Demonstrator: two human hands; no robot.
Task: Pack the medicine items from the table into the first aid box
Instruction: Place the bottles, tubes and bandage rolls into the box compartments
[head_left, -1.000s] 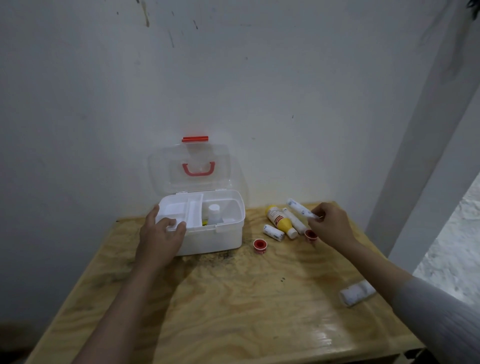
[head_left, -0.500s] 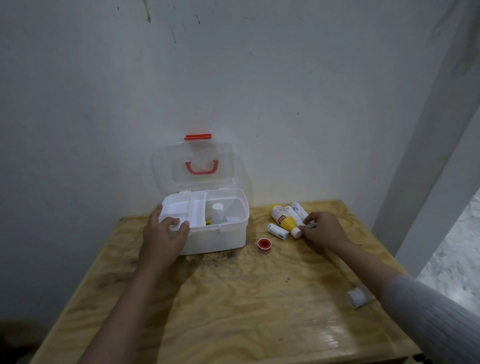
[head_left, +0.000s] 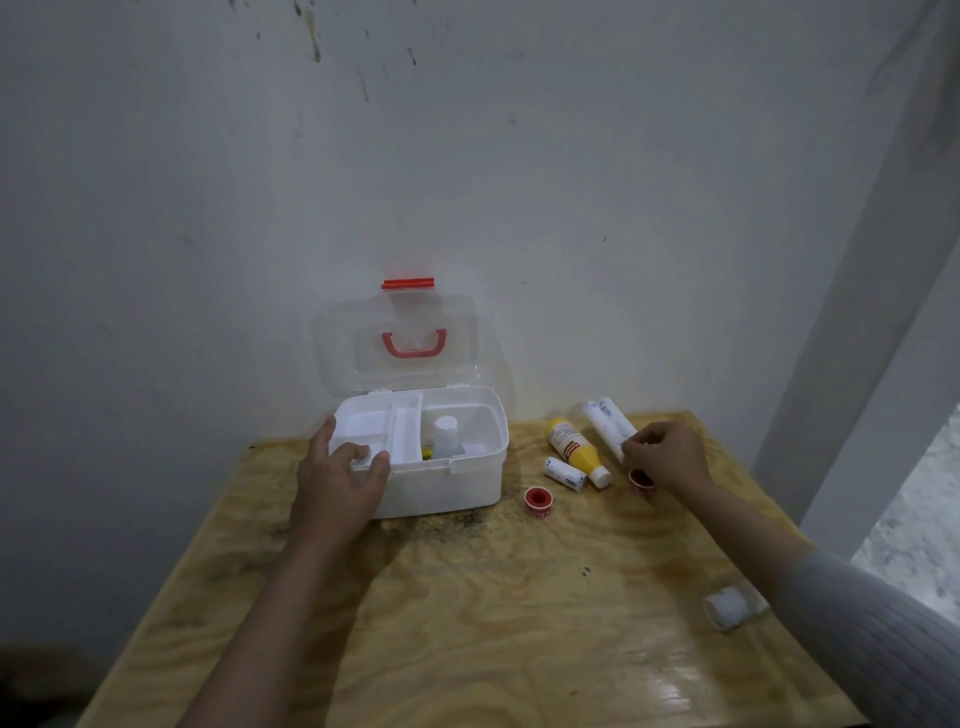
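The white first aid box (head_left: 457, 486) stands open at the back of the wooden table (head_left: 493, 623), its clear lid (head_left: 400, 338) upright. A white bottle (head_left: 445, 434) stands inside it. My left hand (head_left: 337, 483) grips the box's front left rim. To the right lie a yellow bottle (head_left: 571, 447), a small white roll (head_left: 565, 473) and a red tape roll (head_left: 538, 501). My right hand (head_left: 670, 457) pinches the near ends of two long white rolls (head_left: 608, 423) lying side by side. A second red tape roll (head_left: 640, 479) sits just under that hand.
A white bandage roll (head_left: 727, 610) lies near the table's right edge, beside my right sleeve. A white wall stands right behind the box, and a white post (head_left: 852, 364) rises at the right. The table's front half is bare wood.
My right hand lowered the white roll it held up onto the table beside another one, and now has its fingers at the ends of both. My left hand stays on the box.
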